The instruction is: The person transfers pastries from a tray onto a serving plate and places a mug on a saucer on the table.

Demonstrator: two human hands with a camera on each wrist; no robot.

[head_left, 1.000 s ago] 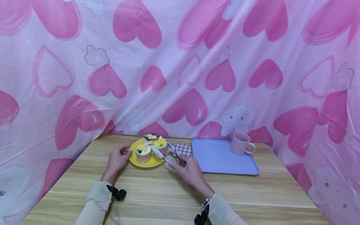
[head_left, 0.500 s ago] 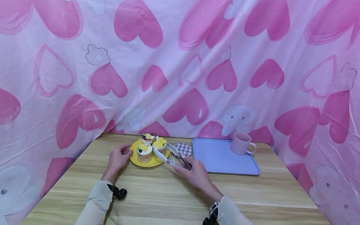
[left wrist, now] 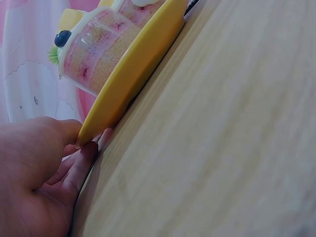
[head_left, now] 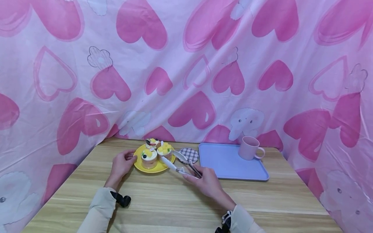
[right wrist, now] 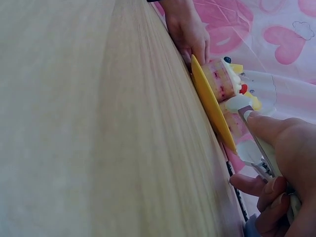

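Main risk, judging from here: toppling the cube-topped dessert cup (head_left: 164, 149) by nudging with one tip instead of closing evenly round it
Could also dislodge the yellow fruit by gripping too high, or shove into the berry-topped cup (head_left: 149, 159) and the rear cup (head_left: 152, 142), both close by on the yellow plate (head_left: 158, 168)
Likely to slide or tilt the plate, load and all, if pushing sideways against a slack hold on the rim

Left hand (head_left: 123, 162): pinching plate at its left edge, with thumb above and fingers below
Right hand (head_left: 208, 182): grasping tongs (head_left: 170, 164), with arms parted and tips at the near right side of the cube-topped cup; cannot tell whether touching it

Plate and cups between both hands on the wooden table (head_left: 163, 204): right at left fingertips, ahead of right hand at far end of tongs
Further right: checked coaster (head_left: 188, 155), then blue tray (head_left: 221, 163) with pink mug (head_left: 248, 149) upright on it
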